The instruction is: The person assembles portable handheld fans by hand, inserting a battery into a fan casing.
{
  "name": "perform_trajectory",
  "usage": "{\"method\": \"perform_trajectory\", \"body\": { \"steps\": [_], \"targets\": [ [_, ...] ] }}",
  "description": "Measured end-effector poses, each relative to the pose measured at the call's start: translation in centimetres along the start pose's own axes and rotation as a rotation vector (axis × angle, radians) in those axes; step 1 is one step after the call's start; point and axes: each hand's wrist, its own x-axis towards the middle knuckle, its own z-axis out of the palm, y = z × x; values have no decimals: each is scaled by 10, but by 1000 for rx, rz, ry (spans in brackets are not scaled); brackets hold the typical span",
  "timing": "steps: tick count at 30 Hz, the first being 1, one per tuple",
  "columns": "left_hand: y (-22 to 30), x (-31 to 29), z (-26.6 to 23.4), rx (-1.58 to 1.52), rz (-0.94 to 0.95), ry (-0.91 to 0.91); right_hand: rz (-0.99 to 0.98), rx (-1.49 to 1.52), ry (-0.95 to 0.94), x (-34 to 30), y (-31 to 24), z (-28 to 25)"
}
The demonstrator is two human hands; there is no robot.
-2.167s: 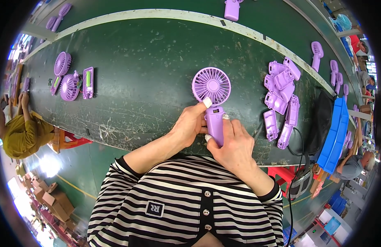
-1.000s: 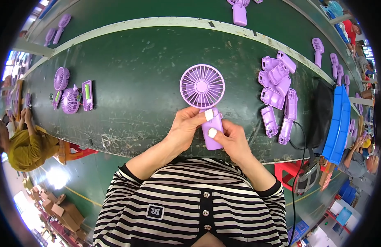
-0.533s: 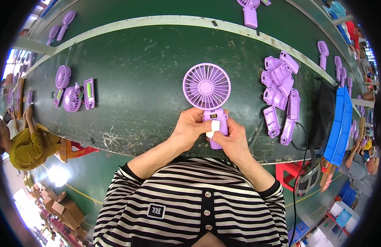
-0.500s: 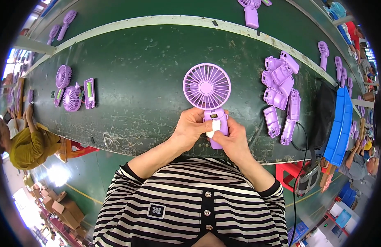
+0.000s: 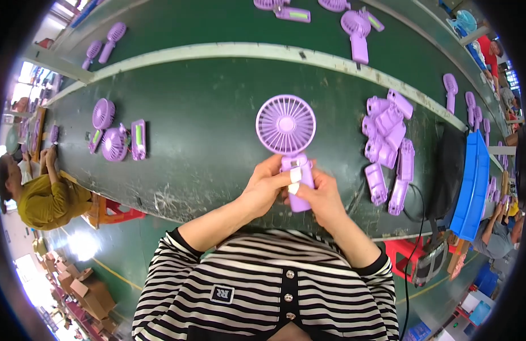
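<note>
A purple handheld fan is upright between my hands, its round grille pointing away from me. My left hand wraps the handle from the left. From the other side my right hand grips it lower down. Both thumbs press on the front of the handle, and their tips have white coverings. A small window on the handle above the thumbs looks dark. The fingers behind the handle are mostly hidden.
Purple handle shells lie piled at the right, near a black cable and a blue bin. At the left lie open fan parts. More purple fans sit beyond the white rail. A co-worker sits at far left.
The lit digits in the handle window no longer show. Both hands keep hold of the fan. The whole view has shifted, so more fans appear beyond the rail.
</note>
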Motion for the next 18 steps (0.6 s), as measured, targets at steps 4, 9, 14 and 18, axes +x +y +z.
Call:
{"method": "perform_trajectory", "body": {
  "steps": [4,9,14,18],
  "targets": [
    [55,26,-18,139,115,101,-255,-108,-23,12,15,-8],
    [181,119,-124,1250,539,714,-686,-757,324,11,22,-28],
    [244,201,-161,1655,422,1213,-801,-845,440,23,32,-40],
    [222,268,-94,2040,1178,977,-729,-730,506,30,27,-45]
  ]
}}
